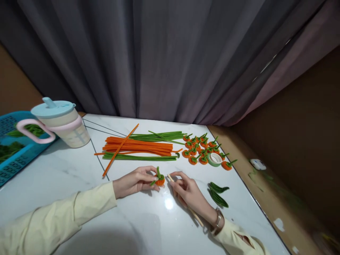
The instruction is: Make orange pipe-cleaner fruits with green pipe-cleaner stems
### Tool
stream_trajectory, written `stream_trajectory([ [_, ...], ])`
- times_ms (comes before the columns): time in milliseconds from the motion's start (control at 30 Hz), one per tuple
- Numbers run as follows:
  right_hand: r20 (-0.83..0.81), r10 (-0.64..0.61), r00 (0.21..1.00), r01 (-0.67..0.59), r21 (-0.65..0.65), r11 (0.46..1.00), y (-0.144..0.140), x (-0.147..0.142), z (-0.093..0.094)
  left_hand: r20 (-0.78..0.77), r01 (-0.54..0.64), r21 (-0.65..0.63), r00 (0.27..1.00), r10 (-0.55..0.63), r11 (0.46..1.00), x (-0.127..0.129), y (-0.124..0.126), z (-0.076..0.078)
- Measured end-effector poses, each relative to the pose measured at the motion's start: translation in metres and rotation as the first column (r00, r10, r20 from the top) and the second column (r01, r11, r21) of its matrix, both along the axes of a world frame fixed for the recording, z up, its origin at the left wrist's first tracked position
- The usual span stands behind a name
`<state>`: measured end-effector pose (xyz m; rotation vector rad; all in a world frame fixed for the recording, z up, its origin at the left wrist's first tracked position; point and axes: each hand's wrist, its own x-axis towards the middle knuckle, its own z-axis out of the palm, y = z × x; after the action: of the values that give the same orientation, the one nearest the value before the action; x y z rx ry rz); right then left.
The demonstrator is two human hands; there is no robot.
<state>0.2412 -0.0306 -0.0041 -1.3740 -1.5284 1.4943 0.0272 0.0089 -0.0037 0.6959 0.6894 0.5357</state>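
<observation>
Head view: left hand (135, 182) is pinching a small orange pumpkin (159, 180) of pipe cleaner against the desk (66, 170). Right hand (186, 191) is loosely closing on a wooden stick (195, 215). Judged light, fuzzy and easily bent; gripping the orange body looks safer than the green stem. No readable writing.
</observation>
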Motion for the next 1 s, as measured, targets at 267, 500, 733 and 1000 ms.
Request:
stream_trajectory([
  [267, 0.137, 0.010, 0.991, -0.035, 0.180, 0.983, -0.002, 0.002, -0.007, 0.008, 0.003, -0.005, 1.000, -0.003, 1.000, 0.002, 0.002, 0.002],
  [500, 0.276, -0.107, 0.955, 0.003, 0.353, 0.936, -0.001, 0.003, -0.004, 0.005, 0.040, -0.018, 0.999, -0.040, 0.999, 0.003, 0.003, 0.001],
  [733, 0.336, -0.193, 0.922, 0.031, 0.431, 0.902, 0.001, 0.007, -0.011, 0.014, 0.061, -0.053, 0.998, -0.061, 0.997, 0.002, 0.006, -0.003],
  [1000, 0.392, -0.169, 0.904, -0.022, 0.439, 0.898, 0.002, 0.013, -0.017, -0.007, 0.103, -0.094, 0.995, -0.104, 0.990, 0.001, 0.009, -0.001],
])
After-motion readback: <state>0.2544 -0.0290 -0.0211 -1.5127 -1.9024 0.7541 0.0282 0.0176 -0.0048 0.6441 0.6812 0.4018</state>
